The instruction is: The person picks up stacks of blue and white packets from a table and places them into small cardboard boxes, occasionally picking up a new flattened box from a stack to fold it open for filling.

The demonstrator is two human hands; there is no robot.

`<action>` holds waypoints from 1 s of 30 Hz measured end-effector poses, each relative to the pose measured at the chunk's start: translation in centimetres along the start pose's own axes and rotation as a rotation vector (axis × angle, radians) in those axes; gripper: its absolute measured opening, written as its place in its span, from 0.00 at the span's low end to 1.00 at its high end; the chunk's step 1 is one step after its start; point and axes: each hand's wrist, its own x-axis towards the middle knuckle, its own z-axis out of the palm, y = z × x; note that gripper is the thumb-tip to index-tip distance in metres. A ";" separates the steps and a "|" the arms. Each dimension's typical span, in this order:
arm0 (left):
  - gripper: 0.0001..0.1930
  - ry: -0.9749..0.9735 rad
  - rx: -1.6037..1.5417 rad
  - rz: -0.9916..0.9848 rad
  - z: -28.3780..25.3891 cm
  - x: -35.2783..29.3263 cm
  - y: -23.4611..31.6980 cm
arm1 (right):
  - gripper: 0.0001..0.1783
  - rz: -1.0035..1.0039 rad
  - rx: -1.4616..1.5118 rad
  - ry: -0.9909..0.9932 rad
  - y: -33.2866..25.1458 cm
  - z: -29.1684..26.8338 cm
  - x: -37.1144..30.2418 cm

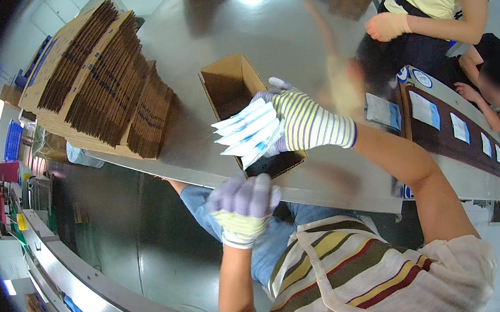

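Observation:
My right hand [304, 119], in a striped knitted glove, grips a fanned bunch of flat white-and-blue packets [248, 128]. It holds them over an open, narrow cardboard box [222, 76] on the metal table. The hand and packets cover the middle of the box; its far end and a near corner show. My left hand [245, 209], gloved in purple and pale yellow-green, hovers apart from the box, just off the table's near edge. Its fingers are foreshortened and blurred, so their pose is unclear; I see nothing held in it.
Tall stacks of flattened cardboard cartons [94, 87] stand at the table's left. On the right, a dark conveyor belt [441, 125] carries several spaced packets, with another packet [383, 110] beside it. Two people are at the right; a blurred arm [343, 77] reaches over the table [175, 38].

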 end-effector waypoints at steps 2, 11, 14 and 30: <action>0.10 -0.018 -0.181 -0.164 -1.4 3.4 -1.5 | 0.44 0.019 -0.175 -0.141 -1.5 -2.8 0.0; 0.14 -1.258 -0.173 -0.127 7.1 12.2 -6.9 | 0.48 -0.050 -0.093 -0.198 -6.2 -5.6 -1.3; 0.15 -1.477 -0.091 0.023 11.3 11.6 -6.2 | 0.50 0.029 -0.164 -0.195 -7.5 -5.2 -3.8; 0.14 -1.173 -0.253 -0.025 4.3 8.9 -4.1 | 0.20 -0.213 -0.252 0.377 -6.7 -1.9 -5.8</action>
